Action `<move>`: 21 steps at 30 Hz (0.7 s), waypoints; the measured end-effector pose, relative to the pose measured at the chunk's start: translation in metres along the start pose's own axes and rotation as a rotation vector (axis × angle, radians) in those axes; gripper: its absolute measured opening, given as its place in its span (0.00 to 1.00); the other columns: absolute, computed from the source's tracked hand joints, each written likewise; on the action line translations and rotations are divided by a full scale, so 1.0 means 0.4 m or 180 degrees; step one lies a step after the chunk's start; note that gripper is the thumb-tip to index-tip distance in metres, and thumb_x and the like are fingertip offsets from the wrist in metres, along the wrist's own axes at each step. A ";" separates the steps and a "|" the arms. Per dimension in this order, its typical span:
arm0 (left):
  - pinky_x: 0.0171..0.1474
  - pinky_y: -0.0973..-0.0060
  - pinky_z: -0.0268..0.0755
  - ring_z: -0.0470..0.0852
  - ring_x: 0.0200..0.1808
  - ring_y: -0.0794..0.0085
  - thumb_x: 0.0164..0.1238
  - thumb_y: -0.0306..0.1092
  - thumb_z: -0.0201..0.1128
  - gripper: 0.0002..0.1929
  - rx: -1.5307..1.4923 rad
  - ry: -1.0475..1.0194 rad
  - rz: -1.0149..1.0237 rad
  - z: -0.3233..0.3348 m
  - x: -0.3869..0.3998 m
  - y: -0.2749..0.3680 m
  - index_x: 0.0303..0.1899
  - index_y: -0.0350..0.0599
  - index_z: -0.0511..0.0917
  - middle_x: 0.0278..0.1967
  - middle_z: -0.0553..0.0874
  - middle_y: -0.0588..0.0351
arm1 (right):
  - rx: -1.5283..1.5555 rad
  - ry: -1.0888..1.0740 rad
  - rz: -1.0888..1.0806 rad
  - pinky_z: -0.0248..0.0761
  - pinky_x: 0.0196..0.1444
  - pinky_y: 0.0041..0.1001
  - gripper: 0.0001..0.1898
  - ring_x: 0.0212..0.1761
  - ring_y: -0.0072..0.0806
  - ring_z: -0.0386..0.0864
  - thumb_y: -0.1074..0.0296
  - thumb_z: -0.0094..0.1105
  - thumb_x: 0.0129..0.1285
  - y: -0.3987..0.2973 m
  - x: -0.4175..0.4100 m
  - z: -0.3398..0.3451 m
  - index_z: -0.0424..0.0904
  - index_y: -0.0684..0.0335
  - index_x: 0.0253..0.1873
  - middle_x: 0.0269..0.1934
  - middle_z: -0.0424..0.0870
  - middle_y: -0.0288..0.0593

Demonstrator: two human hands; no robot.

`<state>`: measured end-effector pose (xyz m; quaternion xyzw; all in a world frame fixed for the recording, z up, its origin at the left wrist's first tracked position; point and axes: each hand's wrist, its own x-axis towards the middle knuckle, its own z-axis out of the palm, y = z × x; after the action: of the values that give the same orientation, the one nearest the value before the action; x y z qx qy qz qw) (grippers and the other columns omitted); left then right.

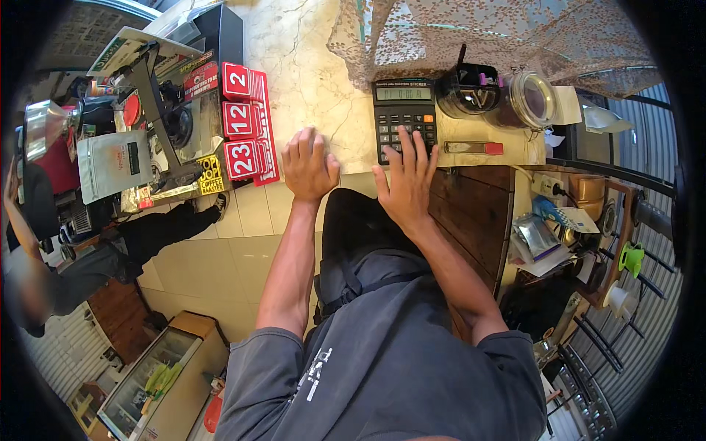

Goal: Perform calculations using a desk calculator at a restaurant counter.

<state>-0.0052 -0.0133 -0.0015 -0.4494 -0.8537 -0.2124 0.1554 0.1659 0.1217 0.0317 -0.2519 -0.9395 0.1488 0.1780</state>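
Note:
A black desk calculator [405, 98] with grey keys and one orange key lies on the marble-look counter [309, 66]. Over its lower keys rests my right hand [408, 176], fingers spread, with nothing held. Left of the calculator, my left hand [310, 168] lies palm down at the counter's front edge, fingers close together and the thumb a little apart; I see no object in it. Beside that hand stands a red flip calendar [242, 124] with white numbers. Right of the calculator are a small item with a red end [492, 148] and a black pen holder [469, 91].
A clamp-lid glass jar [534, 99] stands near the patterned curtain [496, 33]. At the left are a black stand [160, 110], a silver pouch [113, 165] and another person [83, 275]. A wooden cabinet [471, 204] is below the counter at right.

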 end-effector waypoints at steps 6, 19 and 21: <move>0.69 0.51 0.70 0.80 0.65 0.46 0.64 0.43 0.59 0.23 -0.0057 0.0069 0.0029 0.006 0.001 -0.001 0.55 0.38 0.82 0.62 0.83 0.41 | 0.0096 0.0153 0.0025 0.40 0.85 0.68 0.24 0.87 0.51 0.55 0.53 0.65 0.76 -0.004 -0.019 0.004 0.77 0.60 0.68 0.83 0.65 0.49; 0.69 0.51 0.70 0.80 0.66 0.46 0.65 0.44 0.59 0.23 -0.0035 0.0040 0.0005 0.007 -0.004 -0.002 0.55 0.39 0.82 0.63 0.83 0.41 | 0.0000 0.0217 -0.0034 0.40 0.84 0.70 0.25 0.86 0.53 0.56 0.50 0.63 0.76 0.011 0.049 0.011 0.79 0.61 0.68 0.82 0.65 0.51; 0.69 0.51 0.70 0.80 0.66 0.46 0.65 0.44 0.59 0.23 -0.0042 0.0032 0.0013 0.006 -0.001 -0.002 0.55 0.39 0.82 0.63 0.83 0.41 | -0.0059 0.0219 -0.0035 0.41 0.84 0.70 0.25 0.86 0.53 0.56 0.50 0.63 0.77 0.009 0.074 0.005 0.79 0.61 0.68 0.81 0.66 0.51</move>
<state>-0.0059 -0.0130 -0.0039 -0.4511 -0.8506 -0.2199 0.1572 0.1424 0.1399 0.0362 -0.2534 -0.9355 0.1304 0.2087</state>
